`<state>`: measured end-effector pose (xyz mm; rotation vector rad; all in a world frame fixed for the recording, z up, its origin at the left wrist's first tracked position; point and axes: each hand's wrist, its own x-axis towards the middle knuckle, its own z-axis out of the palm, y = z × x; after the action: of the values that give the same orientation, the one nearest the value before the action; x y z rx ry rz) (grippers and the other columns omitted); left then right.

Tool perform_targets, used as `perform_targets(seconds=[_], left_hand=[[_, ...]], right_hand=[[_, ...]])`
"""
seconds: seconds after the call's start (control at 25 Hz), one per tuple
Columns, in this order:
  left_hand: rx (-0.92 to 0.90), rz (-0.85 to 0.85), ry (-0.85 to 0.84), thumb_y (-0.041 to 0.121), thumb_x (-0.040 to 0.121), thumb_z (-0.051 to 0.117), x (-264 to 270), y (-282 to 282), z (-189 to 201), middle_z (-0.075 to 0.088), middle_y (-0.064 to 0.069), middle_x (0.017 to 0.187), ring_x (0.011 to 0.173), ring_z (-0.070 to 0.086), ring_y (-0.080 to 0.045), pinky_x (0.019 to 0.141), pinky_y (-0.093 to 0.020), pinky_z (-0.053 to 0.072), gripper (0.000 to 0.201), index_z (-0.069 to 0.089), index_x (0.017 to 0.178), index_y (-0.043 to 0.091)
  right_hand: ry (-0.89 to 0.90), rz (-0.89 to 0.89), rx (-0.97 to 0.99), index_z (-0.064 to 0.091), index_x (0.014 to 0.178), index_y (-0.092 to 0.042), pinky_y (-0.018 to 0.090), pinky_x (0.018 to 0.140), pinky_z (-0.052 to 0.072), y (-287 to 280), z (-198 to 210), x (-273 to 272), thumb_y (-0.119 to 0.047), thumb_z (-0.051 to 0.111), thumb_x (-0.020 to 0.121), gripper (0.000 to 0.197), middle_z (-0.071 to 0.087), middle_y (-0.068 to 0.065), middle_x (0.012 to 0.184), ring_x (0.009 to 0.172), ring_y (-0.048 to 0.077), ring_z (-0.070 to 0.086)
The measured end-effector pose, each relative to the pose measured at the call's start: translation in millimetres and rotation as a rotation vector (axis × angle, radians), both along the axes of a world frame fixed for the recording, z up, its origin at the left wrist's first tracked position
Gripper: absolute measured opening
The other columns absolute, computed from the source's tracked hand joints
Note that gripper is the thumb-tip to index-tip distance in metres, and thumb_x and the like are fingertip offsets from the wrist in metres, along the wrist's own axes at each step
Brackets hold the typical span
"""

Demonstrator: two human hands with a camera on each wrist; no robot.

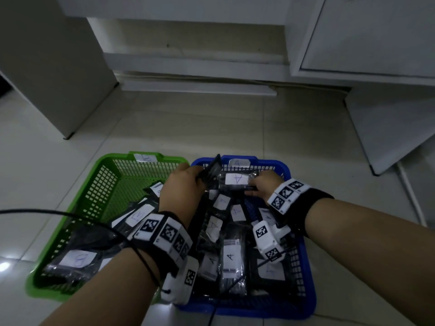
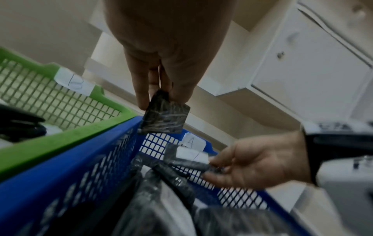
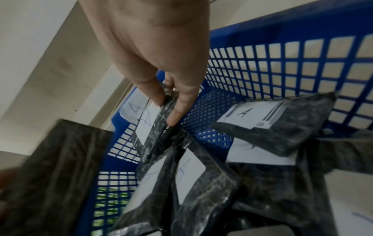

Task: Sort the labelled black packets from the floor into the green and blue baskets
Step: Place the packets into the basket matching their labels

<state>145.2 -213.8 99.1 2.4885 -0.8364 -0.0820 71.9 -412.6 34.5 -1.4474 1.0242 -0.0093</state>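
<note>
Black plastic packets with white handwritten labels fill two mesh baskets set side by side and touching on the tiled floor: green basket, tagged B on its far rim, at the left; blue basket, tagged A, at the right. Left hand: fingers pinched on the corner of one black packet, held on edge above the rim where the baskets meet; its label faces away and cannot be read. Right hand: fingers and thumb closed on the end of an A-labelled packet, held low over the far end of the blue basket, above the heap of A packets there. No packets show on the visible floor. Step in hand, as judged: placing, late in the sort. Next move calls for releasing the A packet into the blue basket, and turning the left packet to read its letter before choosing a side.
</note>
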Motion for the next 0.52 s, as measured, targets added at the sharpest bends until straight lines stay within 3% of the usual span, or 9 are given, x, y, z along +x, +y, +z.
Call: perform_targets(seconds=[0.16, 0.24, 0.32, 0.4, 0.48, 0.52], left_hand=[[-0.014, -0.073, 0.041, 0.010, 0.086, 0.055, 16.4, -1.1, -5.1, 0.060, -0.010, 0.102, 0.090, 0.058, -0.029, 0.074, -0.033, 0.049, 0.029, 0.068, 0.111, 0.013], [-0.006, -0.104, 0.045, 0.012, 0.086, 0.056, 23.5, -5.2, -8.9, 0.060, -0.009, 0.102, 0.093, 0.057, -0.028, 0.078, -0.036, 0.051, 0.026, 0.069, 0.108, 0.013], [-0.014, -0.129, 0.051, 0.012, 0.085, 0.056, 28.1, -10.5, -14.0, 0.060, -0.007, 0.103, 0.095, 0.057, -0.027, 0.079, -0.038, 0.052, 0.023, 0.069, 0.104, 0.014], [-0.046, -0.159, 0.053, 0.010, 0.083, 0.057, 29.8, -14.9, -20.4, 0.060, -0.007, 0.103, 0.094, 0.056, -0.027, 0.078, -0.038, 0.052, 0.020, 0.069, 0.099, 0.014], [-0.077, -0.217, 0.044, 0.006, 0.080, 0.058, 32.1, -18.1, -28.8, 0.060, -0.007, 0.102, 0.095, 0.057, -0.028, 0.077, -0.040, 0.052, 0.016, 0.068, 0.092, 0.012], [-0.081, -0.255, 0.038, 0.004, 0.078, 0.059, 33.5, -19.9, -33.1, 0.060, -0.007, 0.101, 0.095, 0.057, -0.028, 0.076, -0.042, 0.053, 0.015, 0.068, 0.088, 0.011]], right_hand=[[0.107, 0.154, -0.123, 0.054, 0.079, -0.015, 0.042, 0.086, 0.057, 15.1, -12.3, 18.0, -0.004, 0.058, 0.088, 0.015, 0.059, 0.015, 0.103, 0.090, 0.026, 0.062], [0.242, 0.302, -0.307, 0.064, 0.083, -0.007, 0.044, 0.087, 0.056, 21.1, -17.1, 25.2, -0.016, 0.060, 0.088, 0.011, 0.067, 0.018, 0.100, 0.091, 0.030, 0.066], [0.297, 0.282, -0.438, 0.068, 0.101, 0.000, 0.042, 0.087, 0.055, 22.0, -17.8, 24.4, -0.021, 0.056, 0.091, 0.026, 0.070, 0.019, 0.102, 0.091, 0.030, 0.066], [0.178, 0.106, -0.292, 0.062, 0.113, 0.005, 0.041, 0.083, 0.055, 21.1, -11.6, 18.8, -0.026, 0.044, 0.098, 0.038, 0.067, 0.020, 0.096, 0.081, 0.026, 0.062], [0.014, -0.103, 0.056, 0.057, 0.110, 0.003, 0.036, 0.064, 0.054, 22.4, -2.4, 11.9, -0.037, 0.038, 0.101, 0.045, 0.062, 0.016, 0.081, 0.066, 0.026, 0.058], [-0.059, -0.134, 0.182, 0.058, 0.104, -0.001, 0.032, 0.055, 0.053, 24.3, 5.0, 8.8, -0.036, 0.041, 0.100, 0.039, 0.061, 0.014, 0.079, 0.064, 0.025, 0.058]])
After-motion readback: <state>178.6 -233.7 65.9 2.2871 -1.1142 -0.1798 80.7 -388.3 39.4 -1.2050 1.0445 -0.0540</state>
